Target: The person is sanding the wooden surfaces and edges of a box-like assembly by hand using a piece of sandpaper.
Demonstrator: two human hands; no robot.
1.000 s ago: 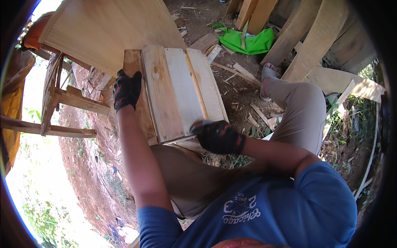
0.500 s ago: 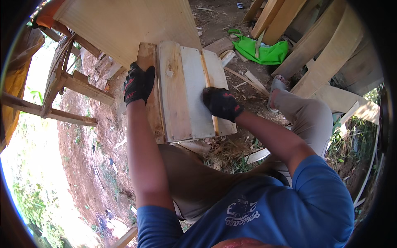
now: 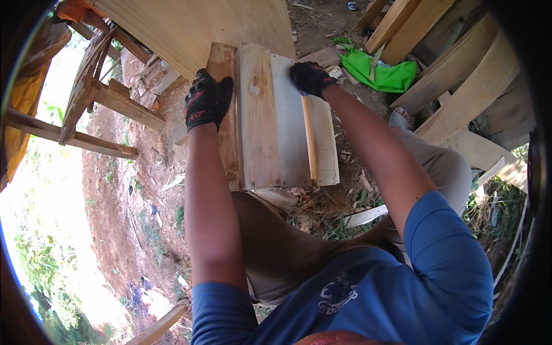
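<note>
A wooden panel made of several boards, some brown and some whitish, lies in front of my knees. A narrow raised strip runs along its right part. My left hand, in a black glove with red marks, is closed round the brown board at the panel's left side. My right hand, gloved alike, rests at the panel's far right end with its fingers curled down. Whatever lies under those fingers is hidden.
Beyond the panel stands a broad, pale wooden board. A bright green bag lies on the ground at the far right, near leaning planks. A rough timber frame stands at the left. Wood scraps litter the dirt.
My right hand has slid away from me, from the panel's middle to its far end. The left hand keeps its hold. The whole scene sits slightly further right in the picture.
</note>
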